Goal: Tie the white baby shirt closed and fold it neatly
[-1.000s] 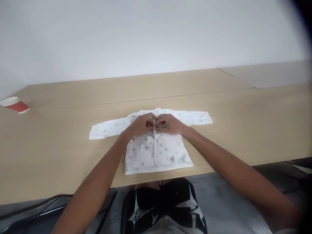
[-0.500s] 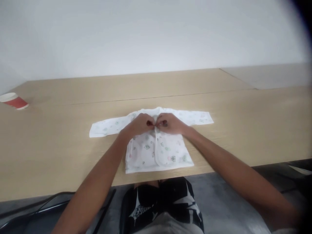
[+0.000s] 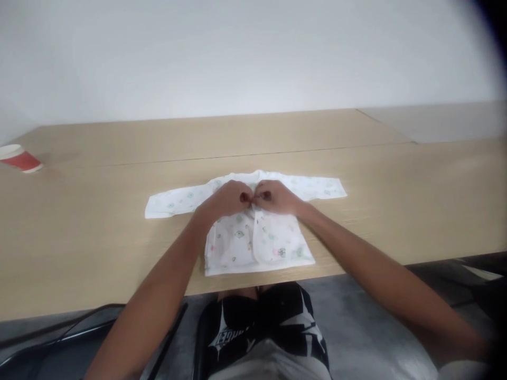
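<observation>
A small white baby shirt with a light print lies spread on the table, its sleeves stretched out left and right and its hem toward me. At the upper middle of its front opening, my left hand pinches the fabric with curled fingers. Right against it, my right hand grips the other side of the opening, also closed. Their fingertips meet and hide the fastening spot beneath them. Below the hands the front edge curves down over the lower panel.
The shirt rests near the front edge of a wooden table. A red and white paper cup is at the far left. A dark chair stands below the table at the left. Behind the table rises a pale wall.
Both hands stay at the same spot on the shirt front, still pinching. The fabric just below them is slightly more bunched, and the whole view has shifted a little.
</observation>
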The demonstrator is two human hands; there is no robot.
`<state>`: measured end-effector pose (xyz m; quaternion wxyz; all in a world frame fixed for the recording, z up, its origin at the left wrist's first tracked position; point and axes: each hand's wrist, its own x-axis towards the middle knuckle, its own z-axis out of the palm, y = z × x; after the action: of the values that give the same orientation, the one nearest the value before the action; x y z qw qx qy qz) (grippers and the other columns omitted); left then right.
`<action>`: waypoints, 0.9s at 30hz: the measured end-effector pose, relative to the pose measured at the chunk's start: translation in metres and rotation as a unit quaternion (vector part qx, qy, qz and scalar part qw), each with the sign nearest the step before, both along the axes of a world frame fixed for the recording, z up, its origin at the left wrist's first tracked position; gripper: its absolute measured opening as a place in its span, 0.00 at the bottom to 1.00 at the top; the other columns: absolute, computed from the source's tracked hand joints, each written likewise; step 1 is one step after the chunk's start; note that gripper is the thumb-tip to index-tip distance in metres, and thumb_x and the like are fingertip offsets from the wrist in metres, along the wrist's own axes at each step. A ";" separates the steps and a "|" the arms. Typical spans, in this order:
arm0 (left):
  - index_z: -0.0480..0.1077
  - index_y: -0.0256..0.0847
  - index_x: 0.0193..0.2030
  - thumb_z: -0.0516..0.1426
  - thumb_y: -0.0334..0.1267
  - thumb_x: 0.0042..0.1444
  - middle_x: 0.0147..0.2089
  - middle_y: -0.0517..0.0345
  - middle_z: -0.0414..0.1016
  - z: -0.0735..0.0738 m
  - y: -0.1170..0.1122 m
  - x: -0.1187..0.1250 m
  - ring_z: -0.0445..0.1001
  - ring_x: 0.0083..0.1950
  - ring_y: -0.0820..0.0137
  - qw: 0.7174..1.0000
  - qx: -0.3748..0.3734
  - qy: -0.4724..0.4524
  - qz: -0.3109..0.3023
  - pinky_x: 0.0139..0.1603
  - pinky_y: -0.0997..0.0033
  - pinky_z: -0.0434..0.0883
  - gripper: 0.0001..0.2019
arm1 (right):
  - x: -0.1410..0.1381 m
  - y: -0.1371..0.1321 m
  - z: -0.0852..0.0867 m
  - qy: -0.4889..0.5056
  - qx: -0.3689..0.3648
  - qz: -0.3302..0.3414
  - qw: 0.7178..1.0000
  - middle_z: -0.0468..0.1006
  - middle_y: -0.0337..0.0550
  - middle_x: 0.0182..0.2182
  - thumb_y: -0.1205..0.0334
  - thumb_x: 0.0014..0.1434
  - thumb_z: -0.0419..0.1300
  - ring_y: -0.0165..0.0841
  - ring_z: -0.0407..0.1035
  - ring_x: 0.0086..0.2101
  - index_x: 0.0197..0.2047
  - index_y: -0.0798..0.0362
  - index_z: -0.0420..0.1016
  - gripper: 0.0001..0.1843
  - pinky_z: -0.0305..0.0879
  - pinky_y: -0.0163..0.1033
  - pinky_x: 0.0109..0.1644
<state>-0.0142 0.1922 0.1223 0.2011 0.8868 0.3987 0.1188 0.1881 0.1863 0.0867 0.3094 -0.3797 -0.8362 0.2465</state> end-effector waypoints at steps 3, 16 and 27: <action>0.75 0.40 0.27 0.52 0.29 0.50 0.28 0.61 0.73 0.000 -0.001 0.000 0.64 0.28 0.76 1.000 0.003 0.011 -0.003 0.30 0.73 0.58 0.10 | -0.001 0.000 0.000 -0.001 -0.014 -0.009 1.000 0.73 0.41 0.32 0.69 0.52 0.61 0.26 0.65 0.31 0.29 0.56 0.78 0.04 0.59 0.32 0.35; 0.78 0.42 0.33 0.57 0.29 0.52 0.33 0.62 0.77 0.006 0.000 -0.003 0.71 0.34 0.74 0.997 -0.064 -0.032 0.029 0.36 0.74 0.64 0.08 | -0.009 -0.001 -0.005 0.020 -0.027 -0.039 0.999 0.74 0.40 0.33 0.68 0.48 0.66 0.27 0.66 0.31 0.27 0.56 0.76 0.02 0.62 0.33 0.36; 0.76 0.40 0.28 0.55 0.29 0.51 0.27 0.63 0.74 0.001 0.004 -0.001 0.66 0.28 0.76 0.999 -0.034 -0.016 0.021 0.31 0.74 0.60 0.09 | -0.005 0.001 -0.007 0.042 0.002 0.006 0.999 0.73 0.41 0.35 0.72 0.48 0.60 0.28 0.66 0.33 0.28 0.57 0.71 0.02 0.61 0.34 0.36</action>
<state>-0.0156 0.1957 0.1228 0.2346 0.8691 0.4175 0.1238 0.1836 0.1871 0.0797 0.3432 -0.3631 -0.8256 0.2621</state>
